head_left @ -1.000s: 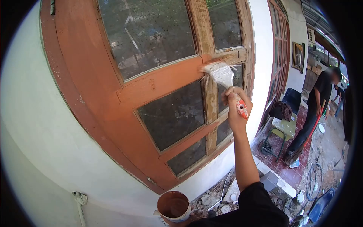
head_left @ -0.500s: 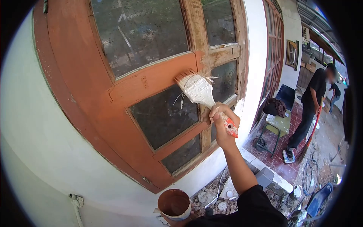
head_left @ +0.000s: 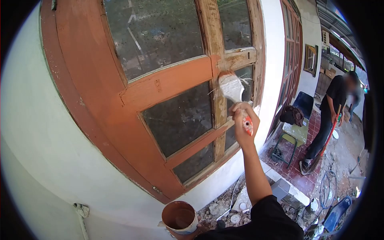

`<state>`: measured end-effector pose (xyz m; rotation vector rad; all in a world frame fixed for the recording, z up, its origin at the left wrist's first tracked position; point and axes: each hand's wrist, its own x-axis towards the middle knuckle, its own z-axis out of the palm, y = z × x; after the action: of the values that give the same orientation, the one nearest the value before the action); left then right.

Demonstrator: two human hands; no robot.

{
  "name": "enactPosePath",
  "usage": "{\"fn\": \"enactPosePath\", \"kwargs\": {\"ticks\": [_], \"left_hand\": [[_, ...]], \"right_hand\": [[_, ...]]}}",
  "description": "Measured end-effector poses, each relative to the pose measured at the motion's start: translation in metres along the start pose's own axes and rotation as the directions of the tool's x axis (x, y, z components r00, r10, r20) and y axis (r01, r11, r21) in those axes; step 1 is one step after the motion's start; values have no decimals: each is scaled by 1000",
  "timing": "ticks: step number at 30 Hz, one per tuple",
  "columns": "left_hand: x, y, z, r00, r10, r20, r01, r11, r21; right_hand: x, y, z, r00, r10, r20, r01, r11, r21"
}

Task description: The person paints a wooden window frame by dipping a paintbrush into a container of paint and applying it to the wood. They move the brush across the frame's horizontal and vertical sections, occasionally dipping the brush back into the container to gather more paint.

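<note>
My right hand (head_left: 245,120) is wrapped round the handle of a wide paintbrush (head_left: 232,89), white with dried paint and red at the handle's end. Its reddish-brown bristles touch the bare wooden upright of a glazed door (head_left: 96,100). Brown paint covers the door's left stile and the rail beside the brush, while the upright and right side show raw wood. Low in the view, my left hand (head_left: 192,232) grips a paint tub (head_left: 179,218) with brown paint inside. Most of that hand is hidden behind the tub and my sleeve.
Rubble (head_left: 216,206) lies along the wall's foot. To the right, a person (head_left: 332,108) in dark clothes holds a red-handled broom (head_left: 329,140) on a tiled porch, near a chair (head_left: 296,130) with a dark bag on it. A pipe (head_left: 82,212) juts from the left wall.
My right hand has moved the brush rightward, from the painted rail to the bare upright. The tub has shifted slightly left. The person with the broom has shifted stance.
</note>
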<state>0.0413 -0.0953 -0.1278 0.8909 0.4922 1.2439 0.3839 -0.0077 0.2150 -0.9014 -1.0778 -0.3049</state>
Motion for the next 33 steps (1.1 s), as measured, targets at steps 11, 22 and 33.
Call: {"fn": "enactPosePath", "kwargs": {"ticks": [11,22,33], "left_hand": [[10,40,40,999,-37,31,34,994,100],[22,44,37,900,-434,33,411,820,-398],[12,32,37,945,-324,-38,317,939,-134]], "right_hand": [[-27,-36,37,944,-220,244,125,927,354],[21,-9,-6,998,-52,-36,57,986,157],[28,-18,-2,971,-71,229,58,996,62]]}}
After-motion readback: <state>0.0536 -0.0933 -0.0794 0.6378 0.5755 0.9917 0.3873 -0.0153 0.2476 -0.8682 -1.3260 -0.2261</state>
